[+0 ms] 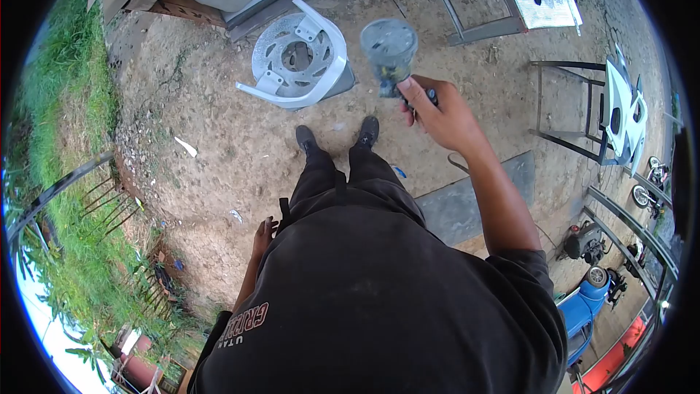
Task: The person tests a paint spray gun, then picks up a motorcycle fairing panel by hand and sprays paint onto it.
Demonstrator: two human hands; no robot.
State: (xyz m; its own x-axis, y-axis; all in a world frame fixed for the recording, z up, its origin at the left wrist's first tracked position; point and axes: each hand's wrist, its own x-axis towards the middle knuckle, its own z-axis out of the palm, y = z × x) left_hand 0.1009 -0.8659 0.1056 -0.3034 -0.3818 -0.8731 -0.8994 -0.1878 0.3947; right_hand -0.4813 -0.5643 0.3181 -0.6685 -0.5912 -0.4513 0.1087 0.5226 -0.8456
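My right hand (432, 107) is closed round the handle of a spray gun (391, 55), held up in front of me with its round, cloudy cup on top. To the left of the gun, a silvery disc-shaped part (281, 51) with slots lies low over the ground, and a light grey curved frame (332, 73) rests around its edge. The gun and these parts are apart. My left hand (267, 231) hangs low at my left side, away from any object, its fingers loosely apart.
A table with a light cover (558, 0) stands at the upper right. White panels (628, 113) rest on a metal stand (569, 135) at the right. A flat grey sheet (467, 208) lies beside my legs. A blue vehicle (583, 314) is at the lower right.
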